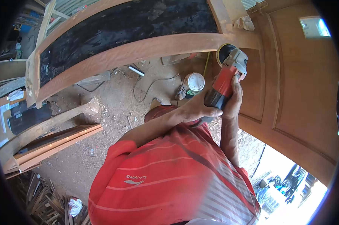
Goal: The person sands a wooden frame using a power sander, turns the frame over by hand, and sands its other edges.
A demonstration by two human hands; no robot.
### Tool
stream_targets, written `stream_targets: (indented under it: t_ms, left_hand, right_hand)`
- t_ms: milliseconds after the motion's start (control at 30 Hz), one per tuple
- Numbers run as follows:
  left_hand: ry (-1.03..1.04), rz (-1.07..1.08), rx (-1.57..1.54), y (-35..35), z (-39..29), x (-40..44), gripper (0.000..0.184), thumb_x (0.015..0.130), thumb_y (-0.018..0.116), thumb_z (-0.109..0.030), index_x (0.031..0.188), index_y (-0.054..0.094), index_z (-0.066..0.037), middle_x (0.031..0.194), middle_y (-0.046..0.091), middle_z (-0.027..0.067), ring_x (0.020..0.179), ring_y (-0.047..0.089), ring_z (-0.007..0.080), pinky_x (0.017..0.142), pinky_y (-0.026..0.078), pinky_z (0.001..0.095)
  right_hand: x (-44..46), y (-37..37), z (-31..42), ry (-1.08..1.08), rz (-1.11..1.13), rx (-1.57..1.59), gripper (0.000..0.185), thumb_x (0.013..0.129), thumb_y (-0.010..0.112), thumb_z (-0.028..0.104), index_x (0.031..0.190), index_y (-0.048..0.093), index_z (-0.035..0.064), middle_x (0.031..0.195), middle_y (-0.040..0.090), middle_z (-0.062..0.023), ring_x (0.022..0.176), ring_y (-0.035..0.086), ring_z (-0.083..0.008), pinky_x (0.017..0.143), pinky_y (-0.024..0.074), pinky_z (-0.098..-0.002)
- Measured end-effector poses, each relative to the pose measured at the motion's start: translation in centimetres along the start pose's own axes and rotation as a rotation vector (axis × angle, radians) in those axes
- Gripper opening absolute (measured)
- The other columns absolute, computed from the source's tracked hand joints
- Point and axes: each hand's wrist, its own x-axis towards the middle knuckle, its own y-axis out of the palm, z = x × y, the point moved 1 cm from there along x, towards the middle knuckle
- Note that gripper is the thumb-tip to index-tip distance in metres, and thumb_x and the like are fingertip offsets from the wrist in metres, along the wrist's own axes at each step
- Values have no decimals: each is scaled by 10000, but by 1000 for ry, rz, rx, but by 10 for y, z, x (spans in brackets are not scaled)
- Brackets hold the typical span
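A red and grey angle grinder [225, 81] is held in both of my hands in front of my chest. My left hand [200, 107] is wrapped round its dark rear end. My right hand [234, 98] closes on the red body from the other side, thumb along the top. The grinder's round disc [225, 52] is at the edge of a long wooden frame [139, 48] with a dark panel [139, 30] inside; whether disc and wood touch cannot be made out.
A brown panelled door [300, 82] stands at the right. A white bucket [194, 81] and a cable lie on the dirt floor below the frame. Wooden boards [60, 146] lie at the left, scrap wood [47, 200] at the lower left.
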Motion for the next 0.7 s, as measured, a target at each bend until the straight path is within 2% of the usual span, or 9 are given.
stream_targets:
  t_ms: [100, 133, 233, 333, 433, 500, 533, 600, 700]
  left_hand:
    - [-173, 144, 58, -2, -1, 26, 687, 844, 863, -205, 1414, 527, -23, 1171, 675, 44, 1051, 647, 124, 916, 552, 332]
    - [-146, 106, 98, 2, -3, 34, 620, 842, 856, -182, 1364, 571, -7, 1117, 687, 38, 1038, 651, 127, 919, 552, 335]
    - [-72, 17, 152, 31, -6, 57, 614, 836, 848, -148, 1359, 568, 8, 1113, 689, 52, 1034, 654, 132, 916, 554, 331]
    - [3, -6, -4, 48, 3, 88, 693, 828, 843, -110, 1413, 493, 16, 1178, 656, 76, 1071, 648, 148, 921, 560, 334]
    - [70, 3, -114, 58, 3, 118, 714, 849, 849, -120, 1433, 463, 18, 1227, 625, 82, 1114, 637, 158, 945, 556, 340]
    - [55, 61, -86, 58, -4, 128, 724, 883, 852, -183, 1450, 449, 20, 1250, 616, 90, 1146, 628, 160, 967, 547, 346]
    - [85, 53, -104, 58, 2, 134, 736, 903, 845, -245, 1458, 442, 22, 1261, 611, 94, 1158, 623, 160, 978, 541, 349]
    - [149, 43, -134, 61, 12, 143, 776, 941, 833, -369, 1474, 429, 26, 1282, 599, 103, 1181, 615, 162, 1000, 529, 357]
    - [-36, -30, -285, 58, 8, 145, 838, 969, 782, -510, 1493, 408, 27, 1305, 585, 114, 1214, 599, 172, 1022, 514, 362]
  right_hand:
    - [7, -5, 22, 73, 13, 41, 506, 1117, 530, 428, 1330, 594, -27, 1135, 673, -103, 1021, 681, -183, 865, 566, -360]
    - [13, -13, 23, 65, -22, -17, 534, 1112, 531, 460, 1322, 601, -27, 1122, 679, -107, 1004, 687, -185, 856, 570, -358]
    - [39, -40, 30, 99, -78, -142, 613, 1096, 532, 548, 1293, 625, -25, 1069, 698, -117, 942, 701, -188, 829, 578, -352]
    - [67, -56, 45, 202, -81, -161, 718, 1066, 509, 661, 1240, 659, -20, 952, 713, -115, 829, 703, -195, 787, 585, -339]
    - [85, -57, 73, 293, -74, -267, 694, 1018, 627, 641, 1225, 662, -21, 974, 707, -103, 850, 682, -164, 780, 563, -324]
    - [94, -64, 78, 189, -30, -571, 641, 972, 718, 565, 1213, 657, -26, 981, 701, -93, 866, 668, -149, 778, 550, -322]
    - [98, -67, 80, 133, -5, -725, 622, 949, 764, 527, 1207, 655, -28, 985, 698, -88, 875, 661, -141, 777, 544, -321]
    - [107, -75, 80, 164, 13, -723, 568, 912, 800, 442, 1191, 648, -29, 991, 693, -80, 888, 646, -131, 777, 536, -324]
    - [115, -75, 78, 168, 57, -775, 513, 900, 798, 386, 1162, 639, -25, 994, 690, -80, 888, 640, -142, 785, 542, -342]
